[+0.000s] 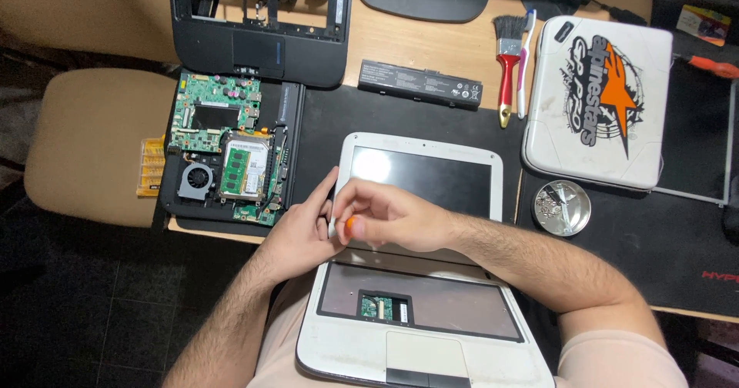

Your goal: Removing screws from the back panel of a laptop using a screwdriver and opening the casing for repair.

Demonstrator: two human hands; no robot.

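Right hand (389, 217) is pinching what is probably an orange-handled screwdriver (348, 225) at the white laptop (419, 296) hinge; left hand (304, 230), fingers curled, is steadying it; slipping risks scratching the screen (423, 176)

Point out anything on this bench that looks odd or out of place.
The small white laptop under both hands lacks its keyboard: a grey tray with a green circuit board exposed. Left of it, a bare green motherboard lies open on the black mat.
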